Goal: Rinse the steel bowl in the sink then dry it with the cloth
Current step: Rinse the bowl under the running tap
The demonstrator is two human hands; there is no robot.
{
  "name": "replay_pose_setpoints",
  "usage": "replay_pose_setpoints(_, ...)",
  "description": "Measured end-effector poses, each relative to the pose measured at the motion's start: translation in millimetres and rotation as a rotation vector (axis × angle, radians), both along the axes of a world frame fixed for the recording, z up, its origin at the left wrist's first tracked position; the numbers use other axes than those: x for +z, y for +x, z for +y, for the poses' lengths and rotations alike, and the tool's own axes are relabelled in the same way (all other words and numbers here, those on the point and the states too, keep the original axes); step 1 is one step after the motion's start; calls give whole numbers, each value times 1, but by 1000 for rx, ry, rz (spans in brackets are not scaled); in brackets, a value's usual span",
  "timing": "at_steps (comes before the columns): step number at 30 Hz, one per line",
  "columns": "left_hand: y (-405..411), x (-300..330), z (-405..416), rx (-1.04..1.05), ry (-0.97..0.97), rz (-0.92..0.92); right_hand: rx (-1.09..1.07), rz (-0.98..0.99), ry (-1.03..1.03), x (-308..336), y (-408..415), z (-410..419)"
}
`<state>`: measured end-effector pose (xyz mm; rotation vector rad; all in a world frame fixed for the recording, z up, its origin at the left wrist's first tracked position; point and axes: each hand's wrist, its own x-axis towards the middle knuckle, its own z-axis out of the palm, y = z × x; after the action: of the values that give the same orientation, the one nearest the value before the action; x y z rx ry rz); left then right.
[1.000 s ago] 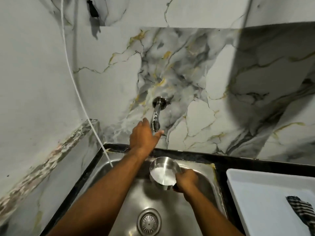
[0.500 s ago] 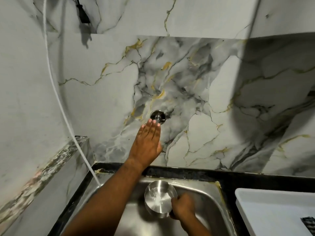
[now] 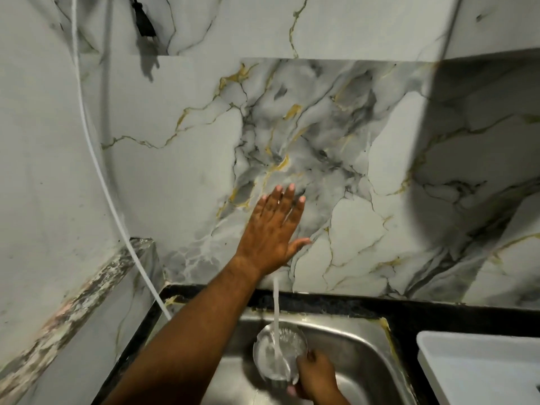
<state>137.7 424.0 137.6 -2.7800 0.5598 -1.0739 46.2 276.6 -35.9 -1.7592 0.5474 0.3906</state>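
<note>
Head view. Right hand (image 3: 317, 378): clamped on steel bowl (image 3: 279, 353) rim, held over the sink (image 3: 359, 349), mouth up beneath water stream (image 3: 275, 305). Left hand (image 3: 273, 232): fingers spread flat, empty, raised above the bowl, covering the tap. Cloth: not visible.

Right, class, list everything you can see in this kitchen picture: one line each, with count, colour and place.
Steel bowl: one, silver, held over the sink under the water.
Water stream: one, whitish, falling into the bowl.
Sink: one, steel, bottom centre.
Counter edge: one, black, behind the sink.
Tray: one, white, bottom right.
Cord: one, white, left wall.
Plug: one, black, top left.
Wall: marble-patterned, grey with gold veins.
Left hand: open, raised at the wall.
Right hand: gripping the bowl.
</note>
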Motion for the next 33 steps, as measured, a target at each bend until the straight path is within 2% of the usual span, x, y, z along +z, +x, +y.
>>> replay_pose_setpoints(7, 19, -5, -4, -10, -143, -3, -126, 33, 385, -10, 18, -8)
replay_pose_setpoints(12, 19, -8, -4, 6, -217, 38, -68, 54, 546, -9, 17, -5)
replay_pose_setpoints(19, 21, -10, -4, 21, -222, 42, 40, 89, 654, -9, 14, 3)
replay_pose_setpoints(26, 18, -14, -7, 35, -227, 3, 26, 104, 600, -18, 8, -33)
replay_pose_setpoints(33, 27, -13, -34, 206, 3, -66, 47, 83, 610, -15, 24, -21)
